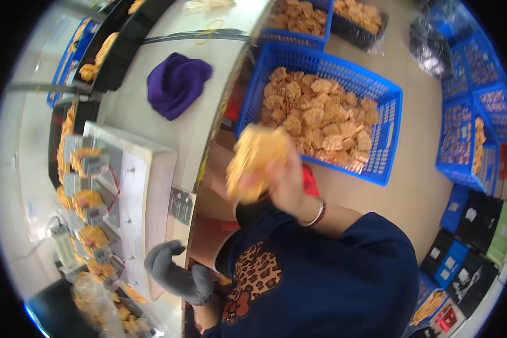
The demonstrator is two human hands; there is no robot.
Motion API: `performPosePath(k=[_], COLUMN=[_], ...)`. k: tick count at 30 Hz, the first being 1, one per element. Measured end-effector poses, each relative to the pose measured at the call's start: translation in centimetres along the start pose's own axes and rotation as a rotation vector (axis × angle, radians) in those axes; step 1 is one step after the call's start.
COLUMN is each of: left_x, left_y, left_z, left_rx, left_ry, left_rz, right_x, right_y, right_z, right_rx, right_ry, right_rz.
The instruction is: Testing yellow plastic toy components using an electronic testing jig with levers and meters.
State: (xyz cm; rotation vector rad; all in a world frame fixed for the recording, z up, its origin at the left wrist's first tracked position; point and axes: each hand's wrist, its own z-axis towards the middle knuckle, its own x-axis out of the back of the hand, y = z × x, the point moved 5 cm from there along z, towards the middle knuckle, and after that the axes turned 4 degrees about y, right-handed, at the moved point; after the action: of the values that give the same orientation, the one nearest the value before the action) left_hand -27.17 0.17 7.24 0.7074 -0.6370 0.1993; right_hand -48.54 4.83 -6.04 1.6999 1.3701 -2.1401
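My right hand (287, 183), bare with a bracelet at the wrist, is closed on a yellow-orange clump (256, 160) of ridged pieces, blurred by motion. The clump is in the air between the bench edge and a blue plastic basket (390, 141). That basket holds a heap of similar tan pieces (321, 118) of a kind I cannot make out. By the bench edge at lower left is my left hand (177, 276) in a grey glove, its thumb and fingers apart and nothing between them. It is nearest a white box-shaped fixture (158, 219) on the bench.
A crumpled purple cloth (177, 84) lies on the white bench (124, 110). Along the bench's far side, grey devices (96, 214) carry yellow-orange pieces. Black trays (118, 50) stand at upper left. More blue baskets (456, 138) and dark bins (479, 217) are on the right.
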Motion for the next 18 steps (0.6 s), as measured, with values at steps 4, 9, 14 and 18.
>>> performPosePath(k=[4, 9, 14, 18], left_x=[1.1, 0.5, 1.0, 1.3], left_y=[-1.1, -3.3, -3.8, -5.5], left_z=[-1.4, -4.2, -4.9, -5.8], left_rx=[-0.216, -0.271, -0.298, -0.252], left_ry=[0.102, 0.032, -0.074, -0.041], left_rz=[0.461, 0.719, 0.897, 0.934], right_x=[13.5, 19.3, 15.5, 11.8], right_y=[1.8, 13.4, 20.4, 23.2], right_z=[7.4, 20.4, 29.8, 35.0], right_rx=[0.029, 0.042, -0.107, -0.117], right_ry=[0.563, 0.549, 0.461, 0.341], right_rz=[-0.209, -0.287, -0.849, -0.835])
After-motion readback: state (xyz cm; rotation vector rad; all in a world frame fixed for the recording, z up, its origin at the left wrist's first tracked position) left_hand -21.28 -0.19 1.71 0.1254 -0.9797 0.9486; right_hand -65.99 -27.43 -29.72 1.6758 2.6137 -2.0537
